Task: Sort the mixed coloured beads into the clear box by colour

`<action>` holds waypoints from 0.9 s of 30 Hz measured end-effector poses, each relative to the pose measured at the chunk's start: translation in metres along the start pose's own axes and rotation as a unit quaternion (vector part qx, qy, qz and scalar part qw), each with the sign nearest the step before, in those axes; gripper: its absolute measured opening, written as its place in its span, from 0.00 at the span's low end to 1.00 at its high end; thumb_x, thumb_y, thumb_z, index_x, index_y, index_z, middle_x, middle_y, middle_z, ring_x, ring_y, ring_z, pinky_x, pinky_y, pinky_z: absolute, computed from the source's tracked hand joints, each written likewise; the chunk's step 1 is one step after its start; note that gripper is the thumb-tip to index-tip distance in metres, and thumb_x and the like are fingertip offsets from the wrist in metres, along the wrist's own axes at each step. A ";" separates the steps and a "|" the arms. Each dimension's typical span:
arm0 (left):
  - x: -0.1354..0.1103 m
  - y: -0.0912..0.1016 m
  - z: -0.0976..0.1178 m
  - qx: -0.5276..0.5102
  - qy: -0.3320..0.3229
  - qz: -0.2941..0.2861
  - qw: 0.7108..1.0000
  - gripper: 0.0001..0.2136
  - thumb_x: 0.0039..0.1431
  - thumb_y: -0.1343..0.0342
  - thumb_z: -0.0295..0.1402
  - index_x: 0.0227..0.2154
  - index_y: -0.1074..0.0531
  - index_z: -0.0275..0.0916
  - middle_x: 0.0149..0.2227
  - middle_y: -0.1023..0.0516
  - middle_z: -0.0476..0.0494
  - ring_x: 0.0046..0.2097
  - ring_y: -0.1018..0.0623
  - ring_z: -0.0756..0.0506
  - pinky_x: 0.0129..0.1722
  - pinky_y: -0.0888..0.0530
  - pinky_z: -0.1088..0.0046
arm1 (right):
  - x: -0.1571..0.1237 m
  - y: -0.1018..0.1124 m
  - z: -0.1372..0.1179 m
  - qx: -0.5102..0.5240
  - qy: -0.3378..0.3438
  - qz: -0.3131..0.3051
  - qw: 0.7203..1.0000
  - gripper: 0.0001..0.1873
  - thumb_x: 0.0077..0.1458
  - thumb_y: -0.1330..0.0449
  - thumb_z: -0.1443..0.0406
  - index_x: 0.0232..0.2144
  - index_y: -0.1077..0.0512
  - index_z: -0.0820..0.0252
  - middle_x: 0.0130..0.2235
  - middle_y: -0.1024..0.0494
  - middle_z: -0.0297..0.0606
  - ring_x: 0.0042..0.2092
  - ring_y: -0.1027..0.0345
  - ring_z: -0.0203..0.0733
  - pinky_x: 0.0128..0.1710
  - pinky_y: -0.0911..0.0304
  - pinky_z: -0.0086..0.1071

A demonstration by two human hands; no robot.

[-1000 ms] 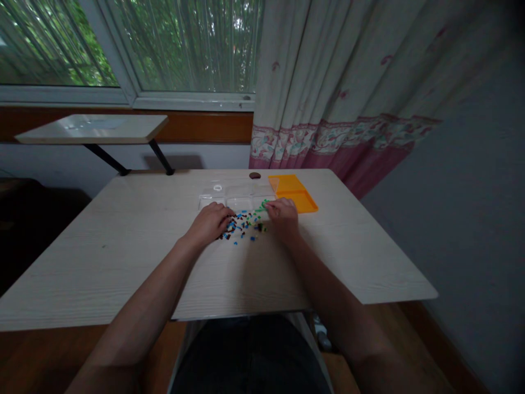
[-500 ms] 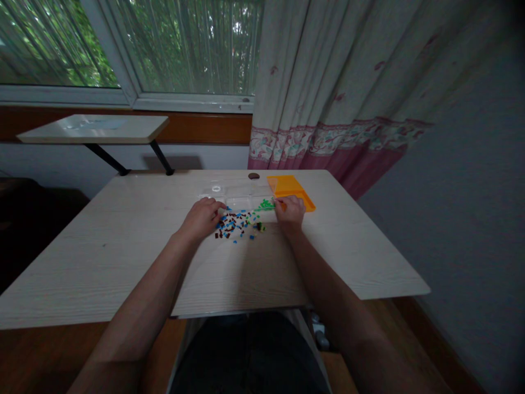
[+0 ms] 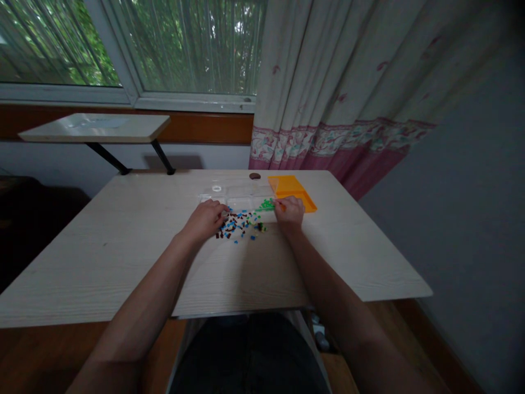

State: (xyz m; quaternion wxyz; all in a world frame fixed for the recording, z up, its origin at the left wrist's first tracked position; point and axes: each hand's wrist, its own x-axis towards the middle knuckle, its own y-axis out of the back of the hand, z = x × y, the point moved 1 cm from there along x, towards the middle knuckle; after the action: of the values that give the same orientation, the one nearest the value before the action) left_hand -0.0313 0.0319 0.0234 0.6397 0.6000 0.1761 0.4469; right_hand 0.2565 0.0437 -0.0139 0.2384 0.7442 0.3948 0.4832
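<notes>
You're resting left hand (image 3: pixel 207 219) by brown bits (image 3: pixel 228 236), right hand (image 3: pixel 291 214) by green bits (image 3: pixel 266 204); grips unclear. Looking light, stiff; pinch sides.

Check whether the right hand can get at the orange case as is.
Likely yes: the right hand overlaps the near edge of the orange case in view, with nothing visible between them.

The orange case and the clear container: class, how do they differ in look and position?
The orange case is coloured; the clear container is see-through. The clear container stretches wider across the picture than the orange case. The orange case lies to the right of the clear container. Both lie on the table, toward its far edge.
</notes>
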 end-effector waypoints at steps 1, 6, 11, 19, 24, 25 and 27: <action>0.000 0.000 0.000 0.000 -0.001 -0.001 1.000 0.11 0.60 0.47 0.32 0.45 0.25 0.41 0.37 0.23 0.42 0.42 0.27 0.42 0.46 0.32 0.63 | 0.000 0.000 0.000 0.001 0.002 0.001 1.000 0.14 0.61 0.44 0.59 0.36 0.20 0.57 0.38 0.23 0.41 0.44 0.39 0.47 0.44 0.48 0.38; -0.001 0.000 -0.001 -0.011 0.002 -0.003 1.000 0.11 0.61 0.47 0.32 0.44 0.24 0.42 0.37 0.23 0.42 0.42 0.27 0.42 0.46 0.31 0.64 | 0.000 0.000 0.001 0.009 0.015 0.005 1.000 0.15 0.62 0.45 0.59 0.35 0.20 0.57 0.38 0.23 0.41 0.44 0.39 0.47 0.44 0.47 0.38; -0.002 0.006 -0.007 -0.038 -0.007 -0.034 0.999 0.11 0.60 0.47 0.31 0.42 0.22 0.41 0.34 0.24 0.43 0.39 0.26 0.44 0.43 0.30 0.67 | -0.001 0.006 -0.003 0.041 0.043 0.010 0.998 0.14 0.62 0.45 0.59 0.35 0.21 0.58 0.36 0.22 0.41 0.42 0.37 0.46 0.44 0.46 0.38; -0.007 0.013 -0.011 -0.085 0.021 -0.114 0.990 0.13 0.52 0.44 0.27 0.39 0.22 0.42 0.30 0.24 0.49 0.32 0.27 0.48 0.34 0.32 0.74 | -0.009 0.014 -0.020 0.075 0.103 0.004 0.992 0.12 0.62 0.43 0.59 0.32 0.21 0.56 0.35 0.21 0.38 0.40 0.35 0.44 0.44 0.45 0.36; -0.009 0.011 -0.005 -0.128 0.025 -0.171 0.977 0.14 0.53 0.42 0.29 0.44 0.24 0.42 0.31 0.22 0.50 0.30 0.26 0.49 0.31 0.34 0.75 | -0.009 0.010 -0.020 0.088 0.110 -0.011 0.990 0.11 0.61 0.41 0.61 0.31 0.21 0.58 0.35 0.20 0.38 0.40 0.33 0.43 0.44 0.44 0.36; -0.009 0.010 -0.004 -0.129 0.019 -0.176 0.976 0.14 0.53 0.42 0.30 0.44 0.24 0.42 0.31 0.22 0.50 0.30 0.27 0.49 0.31 0.34 0.75 | -0.010 0.008 -0.019 0.092 0.112 -0.014 0.989 0.11 0.61 0.41 0.61 0.31 0.21 0.58 0.35 0.20 0.38 0.40 0.33 0.42 0.44 0.43 0.36; -0.008 0.006 -0.002 -0.123 0.010 -0.173 0.977 0.14 0.55 0.41 0.33 0.45 0.25 0.42 0.31 0.23 0.50 0.29 0.27 0.49 0.31 0.34 0.75 | -0.010 0.006 -0.019 0.097 0.120 -0.022 0.988 0.11 0.61 0.42 0.61 0.31 0.21 0.57 0.35 0.20 0.38 0.40 0.32 0.42 0.44 0.43 0.36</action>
State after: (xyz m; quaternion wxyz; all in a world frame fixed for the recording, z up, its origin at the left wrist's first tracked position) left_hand -0.0396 0.0258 0.0256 0.7746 0.4727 0.2271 0.3535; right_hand 0.2395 0.0316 -0.0071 0.1270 0.6916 0.4816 0.5230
